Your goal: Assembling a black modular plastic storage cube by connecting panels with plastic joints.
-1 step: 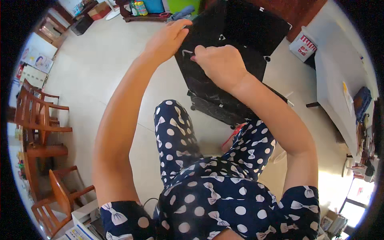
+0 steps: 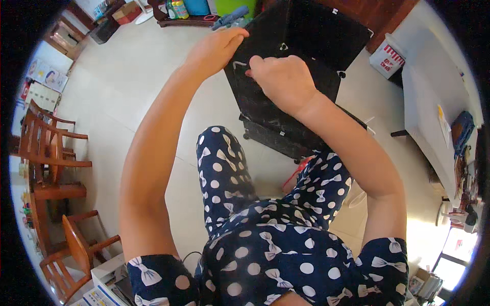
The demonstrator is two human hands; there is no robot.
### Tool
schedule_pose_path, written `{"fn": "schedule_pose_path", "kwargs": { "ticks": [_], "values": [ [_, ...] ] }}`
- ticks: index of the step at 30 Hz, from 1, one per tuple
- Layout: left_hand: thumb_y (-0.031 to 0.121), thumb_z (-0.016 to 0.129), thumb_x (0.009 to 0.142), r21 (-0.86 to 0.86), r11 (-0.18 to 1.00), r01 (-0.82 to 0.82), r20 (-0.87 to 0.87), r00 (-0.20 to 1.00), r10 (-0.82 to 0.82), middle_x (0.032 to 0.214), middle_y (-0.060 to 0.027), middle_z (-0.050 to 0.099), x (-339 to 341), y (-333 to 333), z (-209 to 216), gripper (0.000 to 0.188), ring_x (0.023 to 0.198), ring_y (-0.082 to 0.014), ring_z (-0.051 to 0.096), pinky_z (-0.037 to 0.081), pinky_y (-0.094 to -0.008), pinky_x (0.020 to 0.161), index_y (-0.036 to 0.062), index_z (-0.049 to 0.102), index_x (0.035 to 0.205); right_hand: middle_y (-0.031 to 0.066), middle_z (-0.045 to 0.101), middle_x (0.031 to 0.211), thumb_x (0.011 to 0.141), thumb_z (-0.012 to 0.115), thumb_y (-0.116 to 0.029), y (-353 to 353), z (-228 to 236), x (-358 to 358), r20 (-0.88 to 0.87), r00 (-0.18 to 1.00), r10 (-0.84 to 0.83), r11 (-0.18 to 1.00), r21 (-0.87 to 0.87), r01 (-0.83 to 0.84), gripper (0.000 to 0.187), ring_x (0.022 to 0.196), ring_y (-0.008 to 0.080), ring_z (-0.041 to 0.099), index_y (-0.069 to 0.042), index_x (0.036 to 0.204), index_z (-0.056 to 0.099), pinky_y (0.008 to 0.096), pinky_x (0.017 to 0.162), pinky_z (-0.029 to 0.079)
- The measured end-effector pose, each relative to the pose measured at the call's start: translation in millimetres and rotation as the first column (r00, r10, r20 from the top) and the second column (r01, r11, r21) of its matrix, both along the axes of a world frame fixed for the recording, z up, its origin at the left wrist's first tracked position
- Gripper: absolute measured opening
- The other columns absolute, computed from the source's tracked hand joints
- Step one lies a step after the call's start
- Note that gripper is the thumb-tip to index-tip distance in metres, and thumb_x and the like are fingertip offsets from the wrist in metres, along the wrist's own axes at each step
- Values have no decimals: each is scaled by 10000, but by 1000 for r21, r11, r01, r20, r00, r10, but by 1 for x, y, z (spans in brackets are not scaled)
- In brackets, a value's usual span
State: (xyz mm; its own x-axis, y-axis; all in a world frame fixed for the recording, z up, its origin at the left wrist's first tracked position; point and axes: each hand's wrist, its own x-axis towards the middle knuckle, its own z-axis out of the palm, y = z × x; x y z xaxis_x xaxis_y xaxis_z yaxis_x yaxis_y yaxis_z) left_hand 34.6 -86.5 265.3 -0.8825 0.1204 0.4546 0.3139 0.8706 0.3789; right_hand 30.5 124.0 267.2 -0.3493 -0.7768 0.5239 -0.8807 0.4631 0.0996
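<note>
My left hand (image 2: pixel 217 50) is shifting slightly at eleven o'clock, right hand (image 2: pixel 284 81) curling at twelve, still handling the black case (image 2: pixel 324 38); grips unclear.

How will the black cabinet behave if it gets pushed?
The black cabinet would likely roll readily, with casters showing beneath it and a smooth-looking floor. It may flex somewhat, since pale fittings appear to join separate panels.

It looks like a home: wooden chairs (image 2: pixel 79 250) well left of the fingers (image 2: pixel 239 36), bottles (image 2: pixel 178 9) on a stand (image 2: pixel 173 23) beyond, floor tiles (image 2: pixel 115 86) below, a bin (image 2: pixel 385 58) to their right.
</note>
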Motion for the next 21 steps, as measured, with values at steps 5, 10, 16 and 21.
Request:
{"fn": "schedule_pose_path", "kwargs": {
  "ticks": [5, 10, 16, 21],
  "values": [
    [279, 472, 996, -5, 1000, -19, 62, 998, 19, 1060, -147, 668, -4, -4, -2, 274, 996, -352, 625, 487, -411, 862, 125, 616, 1171, 118, 640, 633, 896, 600, -309, 1, 0, -1, -27, 1000, -6, 999, 40, 7, 265, 583, 279, 653, -72, 783, 563, 389, 503, 497],
    [285, 460, 1004, 9, 1000, 12, -27, 1000, -12, 1060, -137, 668, -13, 9, -6, 275, 992, -353, 624, 492, -410, 842, 120, 614, 1161, 128, 647, 667, 906, 587, -310, 3, 4, -6, 19, 997, -71, 991, 115, 69, 269, 615, 305, 656, -70, 788, 559, 406, 525, 506],
    [278, 438, 975, -40, 992, -121, 75, 989, 124, 990, -160, 679, -27, 17, -11, 280, 933, -379, 636, 498, -480, 805, 118, 631, 1101, 136, 640, 690, 924, 566, -312, 6, 10, -11, -19, 996, -85, 987, 133, 87, 267, 646, 347, 639, -74, 803, 556, 438, 537, 495],
    [217, 505, 926, -364, 924, -119, -109, 990, 85, 920, -139, 686, -35, -3, -29, 249, 880, -302, 651, 505, -402, 795, 64, 670, 1035, 149, 655, 696, 921, 552, -325, 2, 11, -13, -57, 996, -65, 987, 140, 72, 288, 644, 339, 666, -71, 796, 605, 470, 540, 519]
  ]
}}
